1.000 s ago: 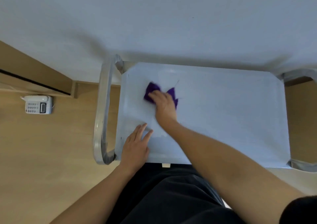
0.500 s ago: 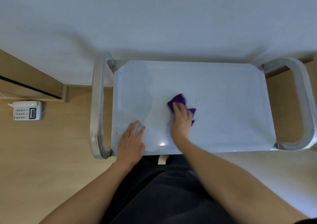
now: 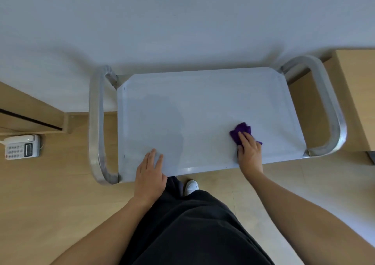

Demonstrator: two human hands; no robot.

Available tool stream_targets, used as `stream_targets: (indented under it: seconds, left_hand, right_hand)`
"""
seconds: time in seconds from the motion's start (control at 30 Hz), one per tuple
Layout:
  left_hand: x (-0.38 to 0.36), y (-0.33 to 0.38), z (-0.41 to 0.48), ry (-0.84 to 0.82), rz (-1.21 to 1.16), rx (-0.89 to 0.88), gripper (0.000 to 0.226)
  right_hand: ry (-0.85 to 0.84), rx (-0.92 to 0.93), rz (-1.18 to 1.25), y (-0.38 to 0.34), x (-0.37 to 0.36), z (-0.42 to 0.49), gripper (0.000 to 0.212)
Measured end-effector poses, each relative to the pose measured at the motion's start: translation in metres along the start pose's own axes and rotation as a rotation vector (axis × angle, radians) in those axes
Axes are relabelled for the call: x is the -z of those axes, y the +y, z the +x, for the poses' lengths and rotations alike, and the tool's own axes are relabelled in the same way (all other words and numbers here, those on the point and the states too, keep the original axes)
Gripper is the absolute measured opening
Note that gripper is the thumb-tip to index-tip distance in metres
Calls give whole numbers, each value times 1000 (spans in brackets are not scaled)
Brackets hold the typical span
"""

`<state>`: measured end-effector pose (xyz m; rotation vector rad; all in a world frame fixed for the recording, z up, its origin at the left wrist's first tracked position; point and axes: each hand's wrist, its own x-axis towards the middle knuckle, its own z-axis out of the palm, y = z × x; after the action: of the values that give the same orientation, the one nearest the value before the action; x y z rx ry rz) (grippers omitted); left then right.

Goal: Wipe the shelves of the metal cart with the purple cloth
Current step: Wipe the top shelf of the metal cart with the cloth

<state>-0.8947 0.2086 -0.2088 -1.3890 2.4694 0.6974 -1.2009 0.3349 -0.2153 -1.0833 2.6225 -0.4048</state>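
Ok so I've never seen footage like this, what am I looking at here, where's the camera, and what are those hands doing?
There is no machine here: the camera sits on a person's head and looks down, so you see their own two bare arms and dark trousers. In front of them stands a metal cart with a flat top shelf and a curved handle at each end. The right hand presses a crumpled purple cloth onto the shelf near its right end, wiping it. The left hand lies flat and open on the shelf's near left edge, holding nothing. Nothing else lies on the shelf. A white telephone sits on the wooden floor to the left.
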Motion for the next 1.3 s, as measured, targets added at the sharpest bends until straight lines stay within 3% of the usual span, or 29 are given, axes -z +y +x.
stream_targets:
  seconds: [0.2, 0.43, 0.63, 0.73, 1.1, 1.23, 1.3]
  left_hand:
    - [-11, 4, -29, 8, 7, 12, 61]
    - [-11, -24, -49, -18, 17, -38, 65]
    - [3, -64, -64, -38, 42, -47, 64]
    - [7, -82, -72, -59, 44, -98, 64]
    - [25, -126, -69, -92, 35, -244, 62]
    - [27, -134, -69, -106, 45, -253, 60]
    - [28, -137, -70, -123, 40, -246, 59]
  right_hand:
    - [17, -10, 45, 5, 2, -3, 47]
    - [68, -182, 145, -11, -9, -10, 47]
    - [134, -447, 134, -63, -36, -27, 65]
    - [142, -450, 124, -106, -57, -44, 69]
    - [-45, -56, 83, -254, -123, -112, 75]
    - [-142, 285, -1, -278, -126, -126, 60]
    - [-170, 375, 85, -279, -121, -129, 44]
